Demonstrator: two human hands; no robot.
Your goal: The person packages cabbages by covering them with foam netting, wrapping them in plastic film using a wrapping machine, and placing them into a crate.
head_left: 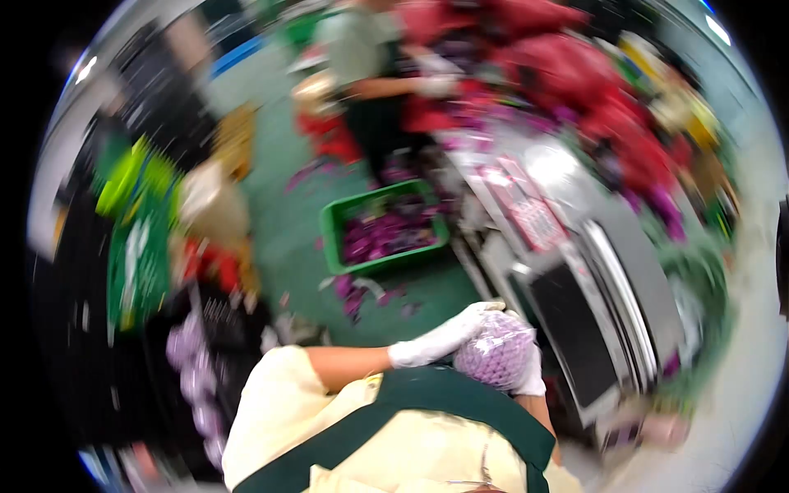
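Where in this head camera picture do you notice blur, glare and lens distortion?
In the head view, motion blur smears the co-worker and the red bags; glare whitens part of the metal table; wide-lens distortion bends the scene inside a round, black-cornered image; the wrapped purple bundle looks clearer.

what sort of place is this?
Probably a vegetable packing room: a plastic-wrapped purple bundle held in both gloved hands, a green crate of purple scraps, and red bags.
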